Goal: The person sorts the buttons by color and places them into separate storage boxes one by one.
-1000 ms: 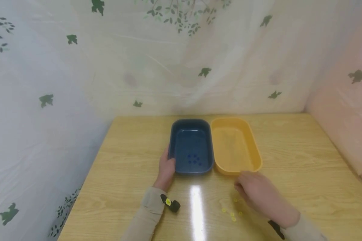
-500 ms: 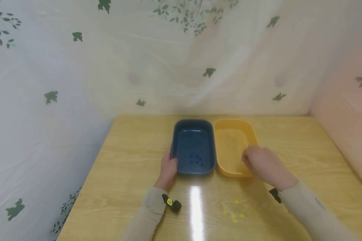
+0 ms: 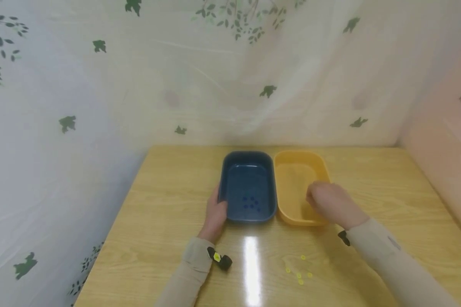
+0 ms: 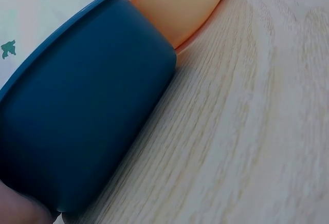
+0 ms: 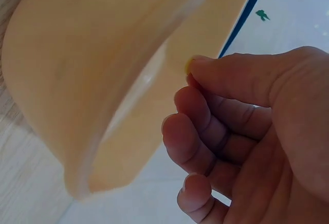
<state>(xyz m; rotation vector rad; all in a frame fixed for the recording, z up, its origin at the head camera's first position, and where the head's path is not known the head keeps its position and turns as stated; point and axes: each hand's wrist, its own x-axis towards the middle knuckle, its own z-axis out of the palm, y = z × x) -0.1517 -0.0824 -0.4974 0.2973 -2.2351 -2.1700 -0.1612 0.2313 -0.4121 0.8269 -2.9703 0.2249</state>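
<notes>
With the left hand point(image 3: 215, 215), the blue tub point(image 3: 247, 177) is gripped by its L side; smooth, rounded, prob stiff plastic. Blue bits point(image 3: 252, 206) inside. Yellow tub point(image 3: 292, 187) placed alongside, approx same shape. Tiny yellow rings point(image 3: 299, 276) on the bench point(image 3: 169, 192). Yellow piece point(image 5: 188, 66) pinched in the right hand point(image 3: 332, 202) over yellow tub; prob v light, slippery, best held by edges.

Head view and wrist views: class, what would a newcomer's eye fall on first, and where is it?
First, the dark blue tray and the yellow tray, side by side on the wooden table. The left hand holds the blue tray's left side, while the right hand, over the yellow tray, pinches a small yellow piece. Similar yellow pieces lie on the table, nearer the viewer.
</notes>
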